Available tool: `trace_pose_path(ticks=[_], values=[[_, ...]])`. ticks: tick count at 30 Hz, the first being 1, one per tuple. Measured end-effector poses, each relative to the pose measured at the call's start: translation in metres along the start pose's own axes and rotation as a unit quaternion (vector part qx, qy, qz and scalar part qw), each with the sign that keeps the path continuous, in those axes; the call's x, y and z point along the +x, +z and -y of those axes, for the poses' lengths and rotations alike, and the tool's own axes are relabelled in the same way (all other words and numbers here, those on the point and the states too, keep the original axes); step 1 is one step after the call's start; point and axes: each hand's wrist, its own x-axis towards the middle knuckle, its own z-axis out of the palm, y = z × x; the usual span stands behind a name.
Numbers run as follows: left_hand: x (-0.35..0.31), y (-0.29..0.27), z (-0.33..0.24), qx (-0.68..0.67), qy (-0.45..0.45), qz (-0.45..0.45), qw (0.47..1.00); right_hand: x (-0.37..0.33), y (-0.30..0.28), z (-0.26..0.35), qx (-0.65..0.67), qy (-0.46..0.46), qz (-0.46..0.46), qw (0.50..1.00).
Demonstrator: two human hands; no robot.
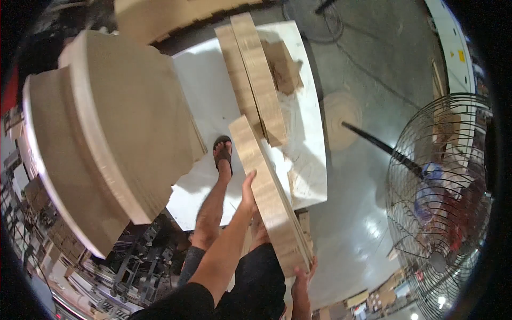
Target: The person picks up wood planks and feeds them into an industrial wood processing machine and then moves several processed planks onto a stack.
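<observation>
A long, narrow stack of wood-grain boards (269, 208) slants across the middle, held between my two hands. My left hand (249, 193) grips its left edge near the middle, thumb on top. Around the near end closes my right hand (303, 276), its thumb on the top face and fingers at the far side. Beyond the held boards, two similar strip stacks, a left one (234, 69) and a right one (260, 80), lie side by side on a large white panel (200, 80). The far end of the held stack overlaps their near ends in view.
Tall stacks of large brown panels (138, 117) stand at the left. A wire-cage fan (440, 213) on a black pole fills the right side. My sandalled foot (223, 152) rests on the white panel. Brown torn sheet (285, 66) lies there too. Machinery (141, 261) sits lower left.
</observation>
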Motion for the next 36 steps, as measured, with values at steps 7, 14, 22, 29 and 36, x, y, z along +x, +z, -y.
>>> trace_pose_path(ticks=[7, 14, 22, 29, 36], values=[[-0.198, 0.034, 0.006, -0.042, 0.108, 0.007, 0.993, -0.052, -0.117, -0.018, -0.143, -0.141, 0.176, 0.964], [-0.376, 0.057, -0.019, -0.070, 0.351, 0.112, 0.927, -0.083, -0.094, 0.056, -0.199, -0.307, 0.312, 0.877], [-0.504, -0.064, -0.065, 0.053, 0.507, 0.104, 0.854, -0.122, -0.042, 0.172, -0.420, -0.444, 0.396, 0.686], [-0.590, -0.176, -0.043, 0.196, 0.457, 0.169, 0.851, -0.189, 0.091, 0.215, -0.314, -0.491, 0.433, 0.688], [-0.577, -0.285, 0.020, 0.464, 0.316, 0.142, 0.815, -0.287, 0.183, 0.166, -0.137, -0.161, 0.643, 0.736]])
